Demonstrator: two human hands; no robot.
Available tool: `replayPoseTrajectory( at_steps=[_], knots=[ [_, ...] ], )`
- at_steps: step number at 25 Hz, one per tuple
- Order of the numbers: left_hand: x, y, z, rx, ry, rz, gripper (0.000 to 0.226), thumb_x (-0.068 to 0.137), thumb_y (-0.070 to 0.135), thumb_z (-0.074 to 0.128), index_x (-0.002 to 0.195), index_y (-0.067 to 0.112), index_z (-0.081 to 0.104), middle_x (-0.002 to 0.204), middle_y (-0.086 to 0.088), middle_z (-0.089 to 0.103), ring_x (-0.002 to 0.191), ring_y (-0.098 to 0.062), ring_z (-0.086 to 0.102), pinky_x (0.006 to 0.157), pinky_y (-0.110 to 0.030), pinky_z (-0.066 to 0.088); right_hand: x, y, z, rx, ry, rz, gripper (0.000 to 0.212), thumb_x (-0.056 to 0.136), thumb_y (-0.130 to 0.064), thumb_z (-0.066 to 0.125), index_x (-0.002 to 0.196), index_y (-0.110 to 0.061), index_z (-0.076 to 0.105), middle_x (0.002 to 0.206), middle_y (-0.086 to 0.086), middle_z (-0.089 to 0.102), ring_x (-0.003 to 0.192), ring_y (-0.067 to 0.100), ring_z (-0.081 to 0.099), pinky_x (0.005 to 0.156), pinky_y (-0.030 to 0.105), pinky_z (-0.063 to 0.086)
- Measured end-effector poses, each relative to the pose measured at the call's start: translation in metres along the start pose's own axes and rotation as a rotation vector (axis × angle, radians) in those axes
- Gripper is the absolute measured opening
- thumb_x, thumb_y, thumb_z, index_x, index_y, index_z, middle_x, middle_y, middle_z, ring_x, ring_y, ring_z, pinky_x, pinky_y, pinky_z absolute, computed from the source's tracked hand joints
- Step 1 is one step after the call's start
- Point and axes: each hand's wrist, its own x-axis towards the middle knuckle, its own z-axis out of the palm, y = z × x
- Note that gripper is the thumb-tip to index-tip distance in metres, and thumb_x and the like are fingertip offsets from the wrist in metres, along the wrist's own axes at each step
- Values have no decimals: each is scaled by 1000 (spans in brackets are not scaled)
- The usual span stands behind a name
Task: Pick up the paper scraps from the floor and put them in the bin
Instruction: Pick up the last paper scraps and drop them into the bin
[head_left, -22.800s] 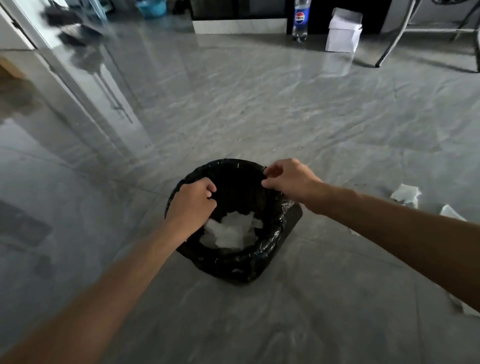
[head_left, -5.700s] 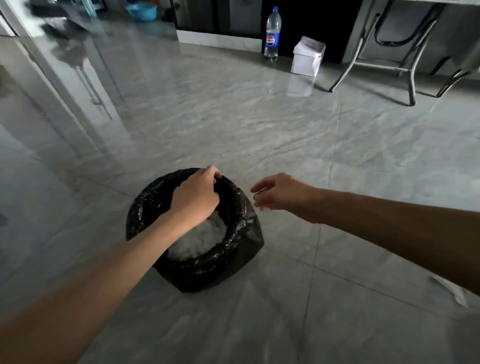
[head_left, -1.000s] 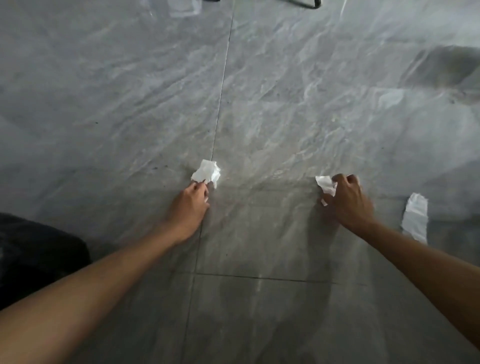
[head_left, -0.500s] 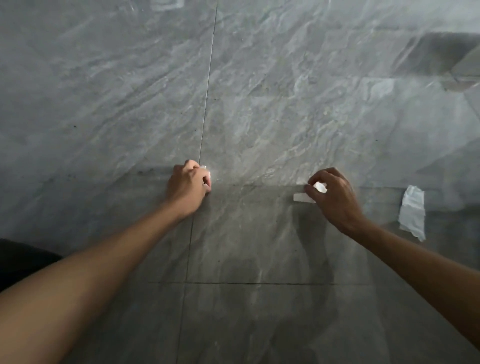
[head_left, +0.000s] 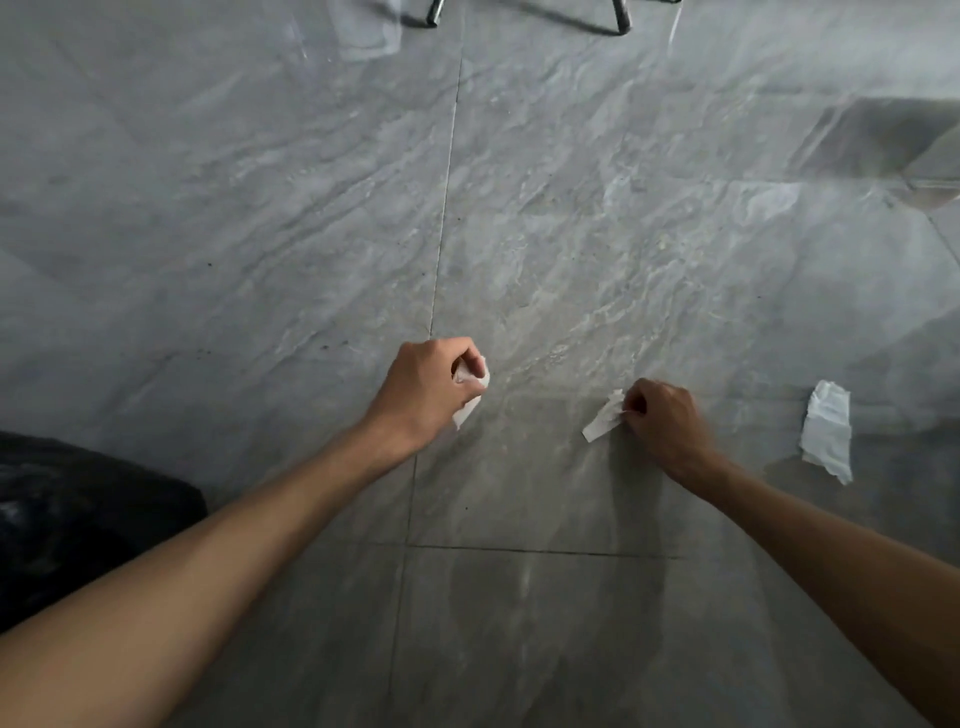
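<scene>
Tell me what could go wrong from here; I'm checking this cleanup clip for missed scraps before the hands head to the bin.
1. The strip of paper lying on the floor right of the right hand may be forgotten, since both hands are full.
2. The right hand pinches its scrap only by an edge; it could slip free.
3. The left hand holds its scrap with paper hanging out; a piece could tear or drop before reaching the bin.

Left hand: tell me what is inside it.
The left hand is closed on a white paper scrap; its edges stick out past the fingers. The rest is covered by the grip.
</scene>
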Motion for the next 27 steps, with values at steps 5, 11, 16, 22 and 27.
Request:
replayPoseTrajectory(
  at_steps=[5, 11, 16, 22, 27],
  knots=[
    [-46, 43, -79, -49, 23, 20, 25, 72, 15, 73, 89, 29, 63, 67, 7, 67, 54, -3, 58, 51, -10, 40, -25, -80, -15, 308, -110, 54, 9, 76, -13, 72, 81, -17, 66, 76, 4, 69, 64, 16, 60, 57, 24, 45],
    [-138, 39, -209, 101, 275, 32, 23, 72, 22, 74, 89, 32, 61, 64, 14, 60, 54, -8, 49, 53, -16, 35, -59, -237, -49, 615, -287, -226, 7, 80, -13, 70, 83, -17, 65, 77, 4, 70, 59, 17, 65, 55, 26, 52],
    [-213, -34, -270, 219, 452, -242, 23, 72, 21, 75, 86, 34, 61, 62, 12, 57, 53, -8, 49, 57, -18, 39, -91, -357, -62, 697, -327, -471, 6, 80, -9, 67, 85, -12, 66, 75, 6, 69, 56, 11, 64, 49, 19, 48],
    [-271, -127, -267, 371, 184, -654, 40, 80, 23, 70, 117, 28, 56, 105, -7, 65, 96, -28, 62, 83, -42, 51, -129, -464, -48, 669, -342, -730, 7, 78, -11, 66, 82, -17, 67, 71, -4, 67, 59, 6, 61, 56, 14, 48],
    [-281, -141, -264, 333, 328, -628, 44, 81, 15, 63, 123, 22, 53, 116, -3, 63, 103, -23, 61, 79, -32, 47, -146, -497, -10, 408, -527, -778, 16, 79, -13, 67, 94, -13, 71, 85, 1, 70, 73, 7, 58, 55, 2, 38]
  ],
)
